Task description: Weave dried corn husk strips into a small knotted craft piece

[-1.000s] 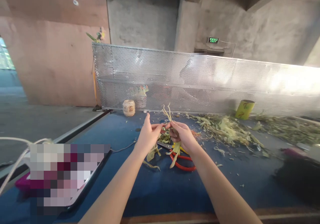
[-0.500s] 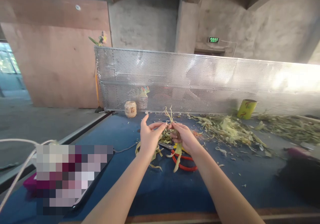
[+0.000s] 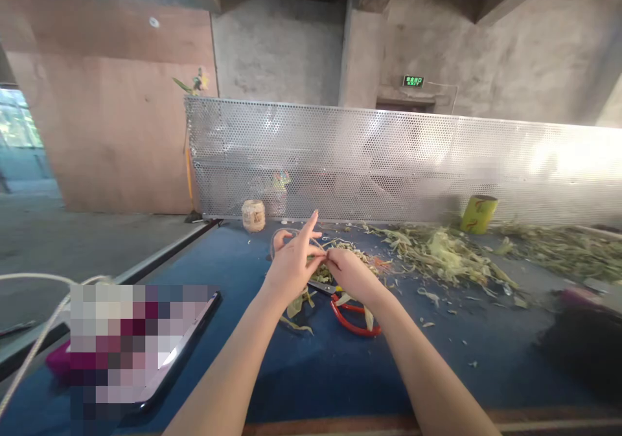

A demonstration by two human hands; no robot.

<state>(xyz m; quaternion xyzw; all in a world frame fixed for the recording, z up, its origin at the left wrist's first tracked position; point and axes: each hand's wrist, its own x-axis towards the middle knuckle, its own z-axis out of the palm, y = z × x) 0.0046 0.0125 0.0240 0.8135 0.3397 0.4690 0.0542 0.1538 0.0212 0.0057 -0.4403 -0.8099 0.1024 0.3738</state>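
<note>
My left hand is turned with its fingers raised, thumb and a finger pinching close to the right fingertips. Just what sits in that pinch is too small to make out. My right hand is closed, knuckles up, round a dried leafy stalk; a pale dry leaf hangs out below it. A thin strand curves behind the left fingers. Under the hands lie red-handled scissors, their dark blades partly hidden, beside a small pile of dry plant scraps.
On the blue tabletop, a phone with a blurred screen lies left. A pale jar stands at the back, a yellow-green cylinder back right. Dried plant heaps spread right. A perforated metal panel closes the far side.
My left hand has rolled over, its fingers now pointing up and right. My right hand has turned knuckles up, so the stalk tops that stuck up between the hands are hidden.
</note>
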